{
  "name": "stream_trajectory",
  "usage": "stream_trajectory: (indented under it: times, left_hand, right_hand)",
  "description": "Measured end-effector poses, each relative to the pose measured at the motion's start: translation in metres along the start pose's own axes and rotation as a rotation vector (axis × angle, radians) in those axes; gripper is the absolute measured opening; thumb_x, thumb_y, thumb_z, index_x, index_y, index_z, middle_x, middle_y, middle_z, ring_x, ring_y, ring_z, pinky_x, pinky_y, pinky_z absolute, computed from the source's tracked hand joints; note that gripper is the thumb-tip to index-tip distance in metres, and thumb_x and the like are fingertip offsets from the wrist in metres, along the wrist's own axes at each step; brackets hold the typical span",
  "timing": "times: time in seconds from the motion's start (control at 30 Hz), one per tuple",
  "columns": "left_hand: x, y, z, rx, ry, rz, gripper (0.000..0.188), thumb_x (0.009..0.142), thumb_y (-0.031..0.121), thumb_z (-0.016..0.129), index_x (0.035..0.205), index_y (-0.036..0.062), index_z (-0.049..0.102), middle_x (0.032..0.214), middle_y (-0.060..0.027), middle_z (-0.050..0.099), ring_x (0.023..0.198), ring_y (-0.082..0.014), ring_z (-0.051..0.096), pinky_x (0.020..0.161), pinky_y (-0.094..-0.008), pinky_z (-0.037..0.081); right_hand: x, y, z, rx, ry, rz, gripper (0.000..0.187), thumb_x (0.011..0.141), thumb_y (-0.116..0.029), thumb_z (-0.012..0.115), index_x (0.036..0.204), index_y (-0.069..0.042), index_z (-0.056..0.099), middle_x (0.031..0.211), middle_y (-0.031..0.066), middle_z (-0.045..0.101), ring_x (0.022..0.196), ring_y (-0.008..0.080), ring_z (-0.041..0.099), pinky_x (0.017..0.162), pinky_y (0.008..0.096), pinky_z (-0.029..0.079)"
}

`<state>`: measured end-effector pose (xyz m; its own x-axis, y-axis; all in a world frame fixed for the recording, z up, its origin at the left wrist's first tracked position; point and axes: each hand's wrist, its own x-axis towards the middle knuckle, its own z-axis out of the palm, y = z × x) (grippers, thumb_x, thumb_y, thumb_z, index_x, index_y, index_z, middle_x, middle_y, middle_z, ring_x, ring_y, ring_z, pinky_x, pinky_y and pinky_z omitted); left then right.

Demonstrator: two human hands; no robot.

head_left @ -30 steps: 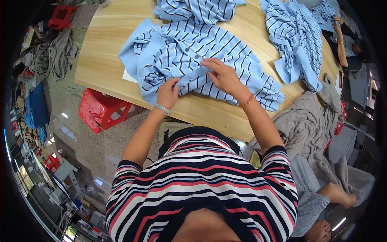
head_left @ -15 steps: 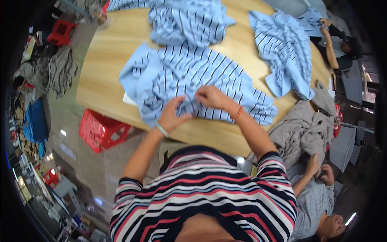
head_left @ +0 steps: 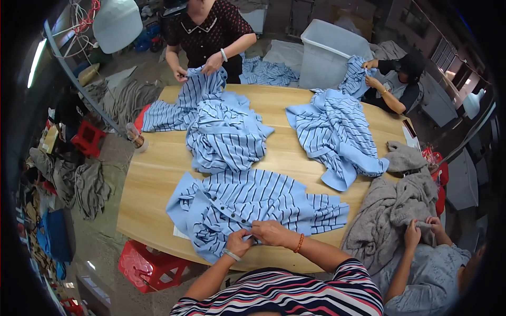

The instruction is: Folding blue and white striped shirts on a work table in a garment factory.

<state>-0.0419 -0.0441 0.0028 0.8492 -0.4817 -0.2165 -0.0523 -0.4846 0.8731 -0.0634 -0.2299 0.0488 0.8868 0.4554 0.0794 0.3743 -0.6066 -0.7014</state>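
Observation:
A light-blue cardigan (head_left: 266, 197) with dark stripes and dark buttons lies bunched at the table's near edge. My left hand (head_left: 240, 243) is closed on its button edge, fingertips pinching the cloth. Right beside it, my right hand (head_left: 270, 232) also pinches that edge with bent fingers. The two hands almost touch, and they hide the exact bit of cloth between them. The cardigan's sleeve stretches out to the right, while its plain blue band sticks out on the left.
On the wooden table (head_left: 153, 192) lie more blue striped garments, one heap (head_left: 226, 134) beyond mine and another (head_left: 337, 134) at right. Grey knitwear (head_left: 387, 221) covers the right corner. Co-workers handle cloth at the far side and right. A red stool (head_left: 145, 266) stands at left below.
My view has tilted up, bringing the far side of the table into sight. My left hand, open with fingers apart before, has closed on the cardigan's edge beside my right hand.

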Motion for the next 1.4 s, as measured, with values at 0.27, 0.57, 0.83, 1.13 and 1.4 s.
stream_trajectory:
  times: [0.27, 0.57, 0.83, 1.13, 1.4]
  left_hand:
    - [-0.001, -0.023, -0.010, -1.293, -0.643, -0.405, 0.029, 0.085, 0.018, 0.063, 0.109, 0.0028, 0.058, 0.121, -0.0071, 0.056, 0.105, -0.0170, 0.056, 0.093, -0.0294, 0.043]
    - [0.013, -0.051, 0.018, -1.254, -0.357, -0.390, 0.018, 0.087, 0.016, 0.062, 0.096, 0.0002, 0.063, 0.092, -0.0073, 0.066, 0.083, -0.0157, 0.063, 0.076, -0.0288, 0.049]
    - [-0.004, -0.002, 0.003, -1.036, -0.080, -0.371, 0.012, 0.085, 0.012, 0.066, 0.084, 0.0000, 0.067, 0.078, -0.0009, 0.066, 0.064, -0.0062, 0.057, 0.056, -0.0191, 0.041]
    - [-0.011, -0.025, 0.007, -0.624, -0.054, -0.261, 0.017, 0.083, 0.017, 0.069, 0.081, 0.0007, 0.066, 0.071, 0.0027, 0.061, 0.062, -0.0031, 0.049, 0.054, -0.0205, 0.038]
    - [-0.013, -0.017, 0.009, -0.178, -0.020, 0.100, 0.022, 0.079, 0.020, 0.066, 0.083, -0.0007, 0.061, 0.061, -0.0096, 0.056, 0.052, -0.0119, 0.047, 0.050, -0.0300, 0.039]
  right_hand:
    - [-0.011, -0.008, -0.001, 0.153, 0.096, 0.079, 0.010, 0.082, -0.010, 0.057, 0.088, -0.002, 0.060, 0.086, 0.0130, 0.056, 0.076, 0.0347, 0.059, 0.065, 0.0406, 0.049]
    - [-0.014, -0.016, -0.008, 0.021, 0.028, 0.008, 0.012, 0.080, -0.009, 0.058, 0.092, -0.007, 0.057, 0.086, 0.0112, 0.055, 0.072, 0.0322, 0.059, 0.060, 0.0398, 0.048]
    - [-0.016, -0.026, 0.010, -0.073, 0.133, 0.117, 0.014, 0.079, -0.008, 0.059, 0.093, -0.005, 0.057, 0.084, 0.0127, 0.056, 0.072, 0.0323, 0.059, 0.060, 0.0403, 0.050]
    - [-0.022, -0.016, 0.021, -0.061, 0.171, 0.140, 0.019, 0.079, -0.011, 0.060, 0.097, -0.004, 0.058, 0.086, 0.0139, 0.058, 0.076, 0.0324, 0.060, 0.064, 0.0405, 0.051]
    - [-0.021, -0.008, 0.013, -0.021, 0.023, 0.170, 0.019, 0.079, -0.013, 0.061, 0.094, -0.002, 0.060, 0.087, 0.0159, 0.059, 0.080, 0.0341, 0.060, 0.066, 0.0415, 0.050]
